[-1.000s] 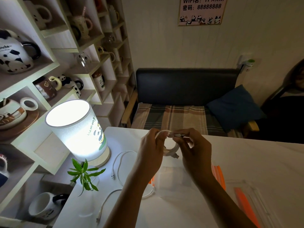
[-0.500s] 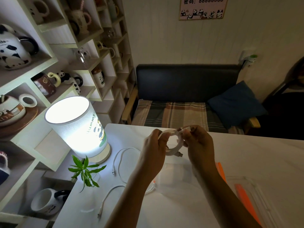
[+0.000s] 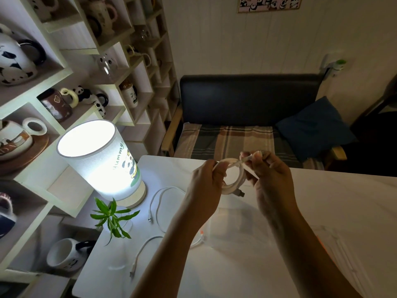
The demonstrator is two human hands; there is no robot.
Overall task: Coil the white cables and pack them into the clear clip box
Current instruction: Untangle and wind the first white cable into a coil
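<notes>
A coiled white cable [image 3: 235, 179] hangs between my hands above the white table [image 3: 333, 201], one plug dangling at its lower right. My left hand [image 3: 206, 181] pinches the coil's left side. My right hand [image 3: 268, 175] holds the cable's free end at the top of the coil. A second white cable [image 3: 159, 203] lies loose on the table to the left, its far part hidden behind my left forearm. The clear clip box [image 3: 232, 229] sits on the table below my hands. Its clear lid [image 3: 341, 252] with an orange clip lies at the right.
A lit cylindrical lamp [image 3: 101, 160] stands at the table's left corner. A small green plant in a clear glass [image 3: 113, 220] is in front of it. Shelves of mugs fill the left wall. A bench with a blue cushion [image 3: 313, 127] stands beyond the table.
My right hand has brought the cable's free end up and over the top of the coil. The coil now hangs more openly between both hands. The camera has tilted slightly downward.
</notes>
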